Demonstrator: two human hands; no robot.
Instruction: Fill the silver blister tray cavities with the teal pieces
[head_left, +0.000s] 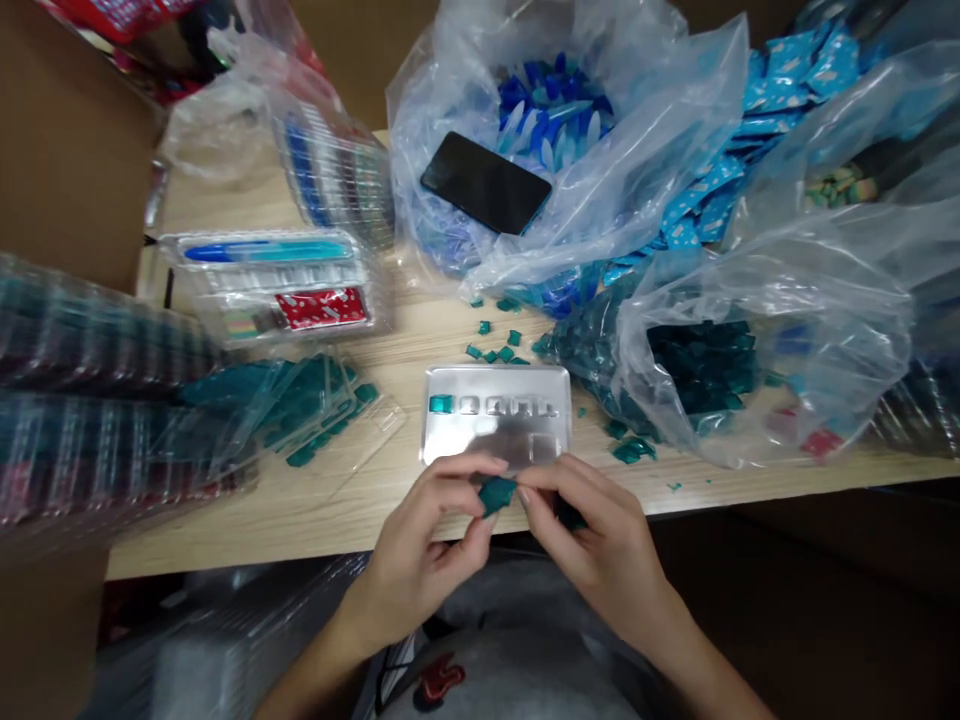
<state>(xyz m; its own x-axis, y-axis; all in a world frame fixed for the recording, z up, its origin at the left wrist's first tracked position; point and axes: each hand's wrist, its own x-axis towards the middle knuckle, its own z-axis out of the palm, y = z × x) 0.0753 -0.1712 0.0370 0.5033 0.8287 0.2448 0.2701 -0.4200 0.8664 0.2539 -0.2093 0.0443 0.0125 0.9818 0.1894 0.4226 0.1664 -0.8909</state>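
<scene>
My left hand [424, 545] and my right hand [592, 535] meet at the table's front edge, both pinching a small teal packet [496, 493] between their fingertips. Just beyond them lies a clear plastic blister tray [495, 440] with a row of small pockets; one teal piece [441, 404] sits in its leftmost pocket, the other pockets look empty. A few loose teal pieces [495, 352] lie on the wood behind the tray.
Large clear bags hold blue items [555, 110] and teal packets [697, 370]. A black phone [485, 183] rests on one bag. Filled blister packs [277, 285] and stacked trays [82, 400] stand at left, with teal-backed packs [307, 405] fanned beside them.
</scene>
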